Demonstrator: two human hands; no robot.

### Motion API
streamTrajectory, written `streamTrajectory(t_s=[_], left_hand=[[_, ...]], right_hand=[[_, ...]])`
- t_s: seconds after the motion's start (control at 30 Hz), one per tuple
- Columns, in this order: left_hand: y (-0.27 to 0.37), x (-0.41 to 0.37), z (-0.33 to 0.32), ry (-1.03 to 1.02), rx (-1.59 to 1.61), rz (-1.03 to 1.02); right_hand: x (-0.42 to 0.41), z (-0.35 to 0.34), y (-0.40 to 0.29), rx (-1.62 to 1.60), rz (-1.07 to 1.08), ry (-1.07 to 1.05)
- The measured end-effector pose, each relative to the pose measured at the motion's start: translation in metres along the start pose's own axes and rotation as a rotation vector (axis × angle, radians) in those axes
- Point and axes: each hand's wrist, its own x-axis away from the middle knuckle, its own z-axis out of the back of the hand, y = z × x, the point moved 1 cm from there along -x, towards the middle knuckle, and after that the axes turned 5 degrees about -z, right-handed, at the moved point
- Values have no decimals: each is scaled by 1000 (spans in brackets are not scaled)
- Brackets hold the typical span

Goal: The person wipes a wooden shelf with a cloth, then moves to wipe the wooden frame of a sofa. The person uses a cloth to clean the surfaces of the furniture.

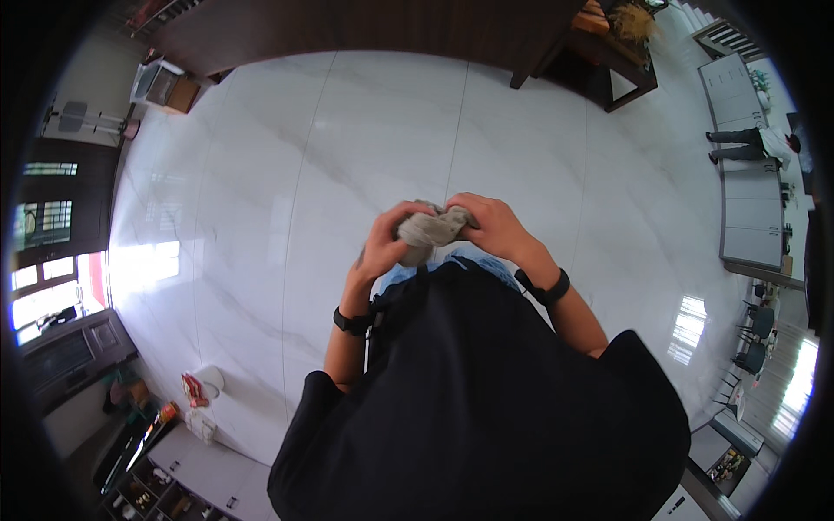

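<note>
A bunched greyish-beige cloth [430, 229] is gripped between both hands in front of my body. My left hand [386, 239] holds its left side, fingers curled over the top and thumb below. From the right, my right hand [493, 223] grips the twisted end, its fingertips partly hidden by the cloth. Black bands circle both wrists. Below the cloth, a black shirt [469, 391] covers my torso, and a little light blue clothing shows past its hem.
Glossy marble-look tile floor [391, 130] surrounds me. A dark wooden furniture piece [365, 26] spans the far side, with a small dark table [606, 71] to its right. A white bin [210, 381] stands lower left. Another person [749, 143] stands by grey cabinets [752, 215] at right.
</note>
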Motion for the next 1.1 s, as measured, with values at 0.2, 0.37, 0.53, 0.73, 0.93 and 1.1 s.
streamTrajectory(t_s=[0.2, 0.37, 0.53, 0.73, 0.93, 1.1], left_hand=[[10, -175, 35, -260, -99, -187], [-47, -328, 70, -158, -4, 7], [-56, -431, 131, -235, -146, 423], [-58, -513, 231, 96, -389, 190], [-58, -592, 292, 170, -396, -43], [-8, -713, 346, -49, -579, -199]], right_hand=[[-101, 52, 61, -891, -184, 424], [-217, 117, 49, -829, 143, 578], [-358, 182, 79, -530, 136, 247], [-511, 244, 151, -528, -173, 119], [-588, 273, 157, -476, -59, 350], [-648, 332, 128, -295, 30, 594]])
